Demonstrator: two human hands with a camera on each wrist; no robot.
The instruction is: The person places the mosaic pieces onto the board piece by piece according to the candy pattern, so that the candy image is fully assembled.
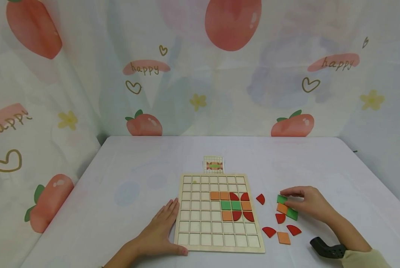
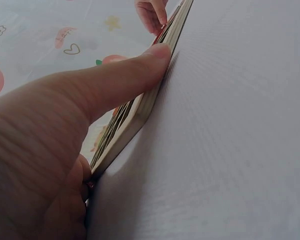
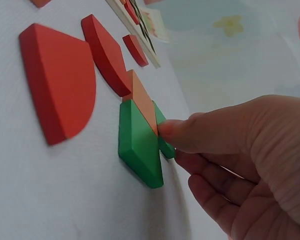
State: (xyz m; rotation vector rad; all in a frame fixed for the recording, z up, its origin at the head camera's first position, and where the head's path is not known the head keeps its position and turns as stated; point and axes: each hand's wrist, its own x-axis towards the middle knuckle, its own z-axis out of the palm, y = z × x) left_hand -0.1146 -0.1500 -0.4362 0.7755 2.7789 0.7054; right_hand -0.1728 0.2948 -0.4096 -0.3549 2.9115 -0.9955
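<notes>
A wooden grid board [image 1: 200, 232] lies on the table, with orange squares, green squares and red quarter circles set in cells of its middle rows. My left hand [image 1: 158, 232] rests against its near left corner, fingers straight along the side and thumb [image 2: 135, 70] on the near edge. To the right of the board, my right hand [image 1: 312, 204] pinches a green square tile [image 1: 282, 199] between thumb and fingertips. An orange square [image 1: 282, 208] and another green square [image 3: 137, 145] lie right beside that tile.
Several red quarter circles [image 1: 269, 232] and a loose orange square [image 1: 283, 238] lie right of the board. A small pattern card [image 1: 213, 165] is at the board's far edge. A black curved object [image 1: 326, 248] sits by my right wrist. Printed cloth walls [image 1: 200, 74] stand behind the table.
</notes>
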